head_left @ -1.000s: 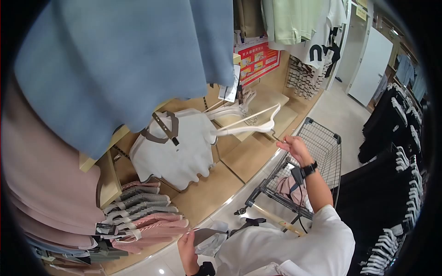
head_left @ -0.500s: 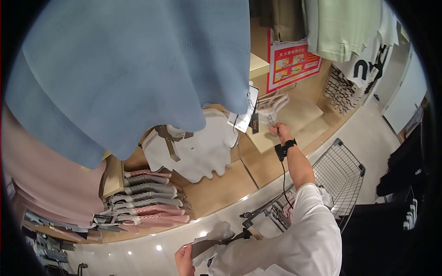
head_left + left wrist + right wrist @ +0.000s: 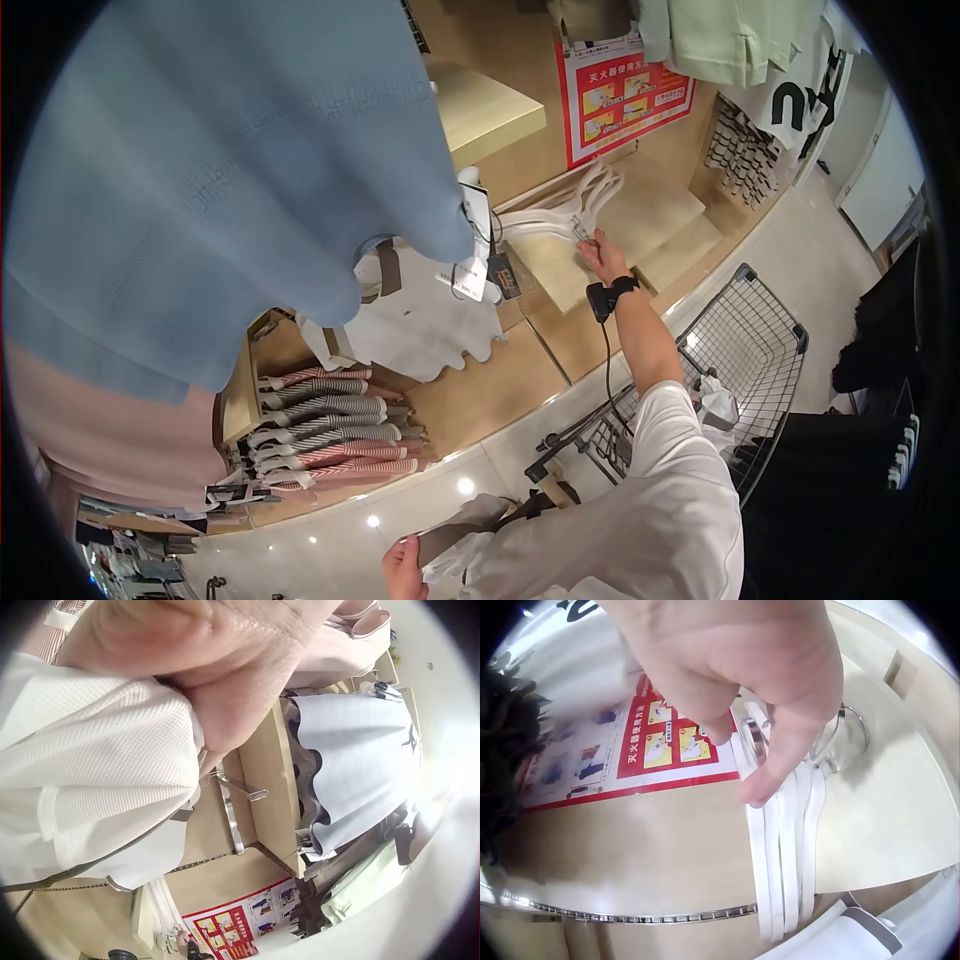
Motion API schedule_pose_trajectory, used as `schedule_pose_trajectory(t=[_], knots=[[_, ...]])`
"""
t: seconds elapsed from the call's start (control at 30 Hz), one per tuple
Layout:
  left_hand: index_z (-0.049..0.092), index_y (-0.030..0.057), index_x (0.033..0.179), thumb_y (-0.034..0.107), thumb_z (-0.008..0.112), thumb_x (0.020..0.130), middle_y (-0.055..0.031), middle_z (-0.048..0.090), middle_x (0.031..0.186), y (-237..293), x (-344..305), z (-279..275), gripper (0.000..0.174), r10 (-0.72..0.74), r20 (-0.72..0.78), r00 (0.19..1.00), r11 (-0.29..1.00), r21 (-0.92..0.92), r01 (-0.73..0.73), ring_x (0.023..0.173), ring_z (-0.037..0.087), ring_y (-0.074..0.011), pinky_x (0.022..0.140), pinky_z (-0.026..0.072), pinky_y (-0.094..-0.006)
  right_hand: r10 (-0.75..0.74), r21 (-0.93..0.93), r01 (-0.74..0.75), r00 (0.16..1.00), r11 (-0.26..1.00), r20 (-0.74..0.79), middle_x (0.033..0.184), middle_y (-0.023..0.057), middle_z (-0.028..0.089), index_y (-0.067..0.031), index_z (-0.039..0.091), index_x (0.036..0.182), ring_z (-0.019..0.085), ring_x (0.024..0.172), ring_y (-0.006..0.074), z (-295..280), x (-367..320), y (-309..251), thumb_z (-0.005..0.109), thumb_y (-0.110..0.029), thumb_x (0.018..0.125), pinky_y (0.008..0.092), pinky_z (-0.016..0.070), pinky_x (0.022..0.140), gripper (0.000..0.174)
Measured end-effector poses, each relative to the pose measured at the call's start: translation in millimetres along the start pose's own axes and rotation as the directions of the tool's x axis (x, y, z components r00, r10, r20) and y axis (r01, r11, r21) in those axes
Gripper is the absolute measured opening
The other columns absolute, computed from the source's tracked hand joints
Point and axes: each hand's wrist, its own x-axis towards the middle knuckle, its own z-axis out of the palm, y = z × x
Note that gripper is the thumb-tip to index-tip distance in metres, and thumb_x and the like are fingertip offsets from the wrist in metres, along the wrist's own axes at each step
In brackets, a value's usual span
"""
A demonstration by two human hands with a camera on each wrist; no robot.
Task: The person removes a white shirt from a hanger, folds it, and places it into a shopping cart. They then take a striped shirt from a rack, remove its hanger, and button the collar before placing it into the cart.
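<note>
At the bottom of the head view my left hand [image 3: 404, 568] grips a white garment with grey trim. That white garment [image 3: 112, 761] fills the left of the left wrist view, its ribbed cloth bunched under the hand. My right hand [image 3: 606, 258] is at the metal hooks of a stack of white hangers [image 3: 578, 208] lying on a pale shelf. In the right wrist view the thumb and a finger [image 3: 761, 787] stand apart, with a hanger hook in the gap between them.
A blue garment [image 3: 250, 170] hangs large at the upper left, partly covering a white top [image 3: 420, 330]. Striped clothes [image 3: 330, 420] hang below. A shopping cart [image 3: 750, 350] stands right of the right arm, and a red sign [image 3: 630, 100] is behind the shelf.
My right hand has moved from above the cart to the shelf, bringing the hanger it held to the stack there. The left hand still holds the white garment.
</note>
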Motion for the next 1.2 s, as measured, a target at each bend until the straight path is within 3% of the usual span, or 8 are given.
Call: schedule_pose_trajectory(t=[0.37,0.57,0.63,0.8,0.87,1.0,1.1,1.2], knots=[[0.068,-0.0025,0.098,0.02,0.061,0.094,-0.0083,0.069,0.086,-51.5,65.4,-43.1,0.024,0.221,0.143,0.965,0.941,-0.292,-0.172,0.079,0.064,-0.0158,0.075,0.0503,-0.0286,0.226,-0.372,-0.159,0.963,0.915,0.145,0.084,0.0085,0.067,-0.0006,0.059,0.094,0.065,0.067,0.0161,50.3,-195.8,-5.6,0.051,-0.019,0.099,0.0235,0.0542,0.058,0.021],[0.057,-0.0036,0.119,-0.001,0.065,0.086,-0.0097,0.065,0.109,-5.4,59.8,-82.7,0.035,0.476,0.313,0.822,0.858,-0.368,-0.357,0.095,0.062,-0.0143,0.086,0.0477,-0.0255,0.697,-0.758,0.135,0.318,0.638,0.643,0.117,0.0118,0.059,-0.0069,0.046,0.135,0.064,0.099,0.0193,122.4,-430.0,58.7,0.07,-0.024,0.088,0.0323,0.0546,0.08,0.055],[0.054,-0.0035,0.124,-0.003,0.067,0.084,-0.0101,0.063,0.114,2.4,47.8,-91.9,0.042,0.52,0.357,0.776,0.839,-0.386,-0.384,0.1,0.061,-0.0147,0.088,0.0472,-0.0256,0.704,-0.687,0.542,0.225,0.484,0.673,0.132,0.0176,0.051,-0.0097,0.037,0.143,0.054,0.119,0.0287,146.8,-504.8,90.5,0.074,-0.019,0.083,0.0381,0.0503,0.093,0.071],[0.05,-0.0038,0.125,0.022,0.082,0.074,-0.009,0.062,0.109,-33.8,32.8,-133.6,0.066,0.639,0.386,0.666,0.725,-0.591,-0.353,0.099,0.061,-0.0152,0.087,0.0479,-0.0277,0.383,-0.46,0.836,0.336,0.298,0.86,0.138,0.023,0.047,-0.0076,0.046,0.138,0.046,0.127,0.0374,126.9,-572.4,217.4,0.066,0.002,0.072,0.0421,0.0442,0.101,0.069],[0.045,-0.0027,0.132,0.013,0.085,0.073,-0.0149,0.055,0.125,-73.2,48.3,-157.0,0.073,0.777,0.38,0.502,0.605,-0.669,-0.431,0.114,0.056,-0.023,0.099,0.0436,-0.0357,0.413,-0.635,0.685,0.494,0.357,0.765,0.129,0.0228,0.056,-0.0033,0.057,0.125,0.055,0.119,0.0364,105.1,-573.5,261.6,0.057,0.011,0.065,0.0389,0.0437,0.101,0.062],[0.023,0.0016,0.148,0.034,0.095,0.056,-0.0153,0.041,0.141,-102.7,64.7,-179.8,0.121,0.798,0.225,0.559,0.554,-0.64,-0.532,0.128,0.046,-0.0285,0.104,0.039,-0.0413,0.289,-0.698,0.499,0.665,0.514,0.688,0.116,0.016,0.065,-0.0012,0.058,0.123,0.062,0.109,0.0277,138.3,-612.1,242.8,0.055,0.013,0.069,0.0331,0.0451,0.097,0.056],[0.008,0.003,0.151,0.023,0.09,0.065,-0.0221,0.039,0.142,-106.0,89.3,-182.1,0.121,0.859,0.333,0.389,0.464,-0.183,-0.867,0.128,0.044,-0.038,0.104,0.0389,-0.049,0.16,-0.608,0.349,0.763,0.713,0.626,0.111,0.0078,0.067,-0.0003,0.057,0.124,0.06,0.105,0.016,158.0,-640.0,222.3,0.055,0.009,0.082,0.0289,0.0455,0.094,0.044],[0.022,0.0021,0.147,0.02,0.08,0.077,-0.0165,0.042,0.142,-217.5,135.2,-163.5,0.093,0.649,0.53,0.546,0.682,-0.088,-0.726,0.126,0.046,-0.033,0.104,0.0402,-0.0461,0.255,-0.517,0.167,0.719,0.84,0.646,0.115,0.0032,0.064,0.0004,0.056,0.126,0.056,0.107,0.009,161.6,-668.6,211.5,0.057,-0.012,0.097,0.0277,0.045,0.094,0.031]])
